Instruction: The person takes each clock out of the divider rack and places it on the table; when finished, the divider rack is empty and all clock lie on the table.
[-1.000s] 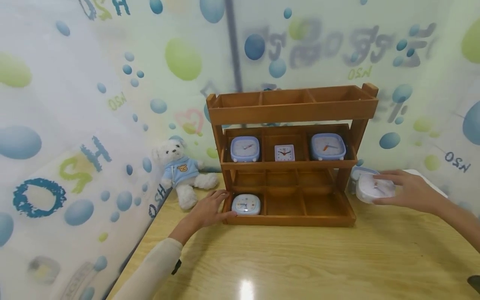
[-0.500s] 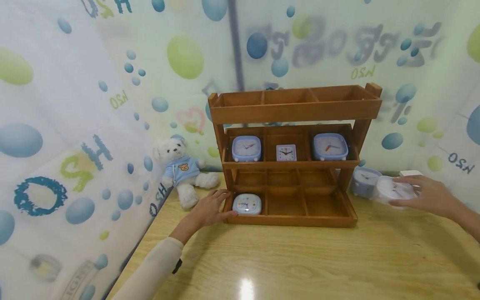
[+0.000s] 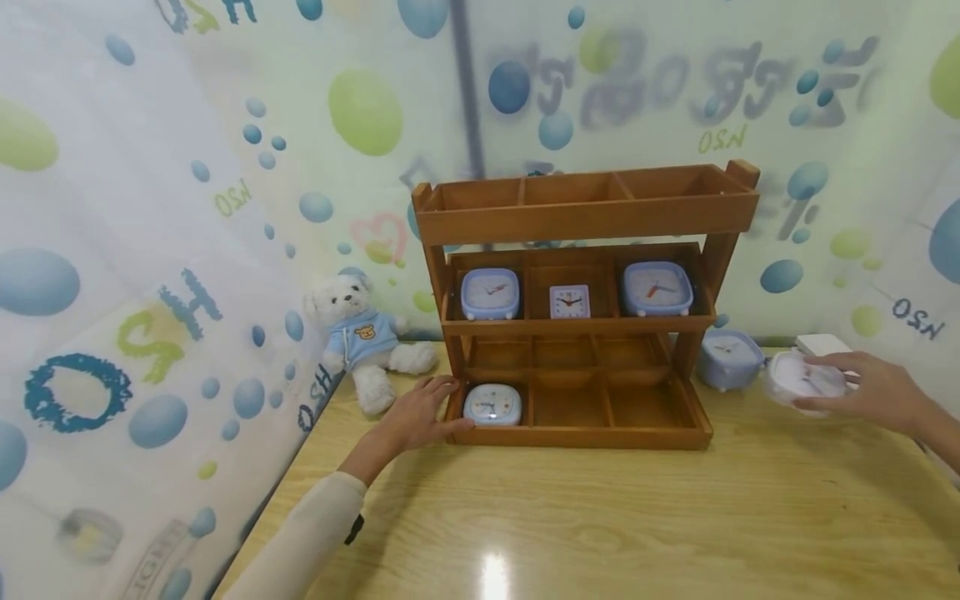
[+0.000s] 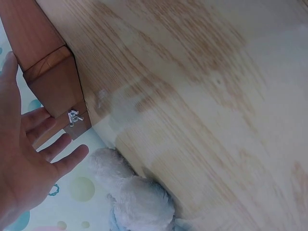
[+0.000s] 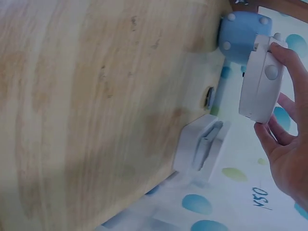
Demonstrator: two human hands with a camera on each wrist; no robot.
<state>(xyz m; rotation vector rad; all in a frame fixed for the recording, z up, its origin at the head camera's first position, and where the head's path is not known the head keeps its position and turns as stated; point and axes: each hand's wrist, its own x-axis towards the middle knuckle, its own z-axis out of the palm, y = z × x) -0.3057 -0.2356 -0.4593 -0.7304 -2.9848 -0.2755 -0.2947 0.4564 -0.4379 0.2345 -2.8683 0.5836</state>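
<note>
My right hand (image 3: pixel 877 393) pinches a white alarm clock (image 3: pixel 795 379) between thumb and fingers, to the right of the wooden shelf (image 3: pixel 585 438). In the right wrist view the clock (image 5: pixel 260 86) is held off the table, its white casing and round feet showing. My left hand (image 3: pixel 411 419) touches the shelf's lower left corner, its fingers fairly straight along the side in the left wrist view. Near its thumb, a pale blue clock (image 3: pixel 492 405) sits in the bottom left compartment. The middle tier carries two blue clocks (image 3: pixel 490 293) (image 3: pixel 657 289) and a small square clock (image 3: pixel 569 302).
Another blue clock (image 3: pixel 729 360) stands on the table beside the shelf's right end. Behind my right hand lies a white box (image 3: pixel 821 343) with an opening. A white teddy bear (image 3: pixel 367 342) in a blue hoodie sits left of the shelf, by the patterned wall.
My right hand has carried the white clock rightward, away from the shelf, uncovering the blue clock on the table. The left hand stays at the shelf corner.
</note>
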